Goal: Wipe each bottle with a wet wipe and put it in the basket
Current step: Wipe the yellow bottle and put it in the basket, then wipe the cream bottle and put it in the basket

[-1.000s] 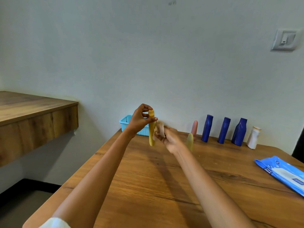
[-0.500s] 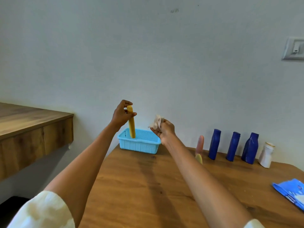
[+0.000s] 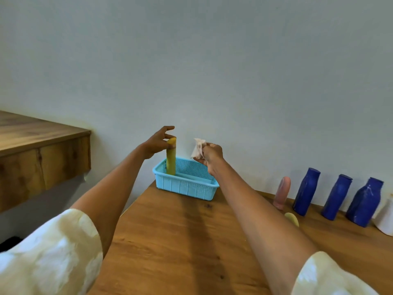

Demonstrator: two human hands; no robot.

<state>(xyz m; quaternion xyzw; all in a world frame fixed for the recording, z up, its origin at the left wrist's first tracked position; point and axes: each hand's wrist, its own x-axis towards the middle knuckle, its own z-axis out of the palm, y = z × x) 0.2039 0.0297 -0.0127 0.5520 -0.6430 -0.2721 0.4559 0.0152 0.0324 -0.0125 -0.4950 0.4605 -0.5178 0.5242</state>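
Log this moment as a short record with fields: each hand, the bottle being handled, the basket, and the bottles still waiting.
left hand: fingers at the top of the yellow bottle, index finger raised
yellow bottle: upright, lower end inside the basket, at its left end
right hand: holds a crumpled wet wipe above the basket
basket: light blue, at the table's far left corner by the wall
waiting bottles: pink bottle, three blue bottles, white bottle at the frame edge, in a row along the wall
in front of row: pale yellow bottle, partly hidden by the right arm

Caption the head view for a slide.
Left hand stands yellow bottle in blue basket; right hand holds wet wipe.
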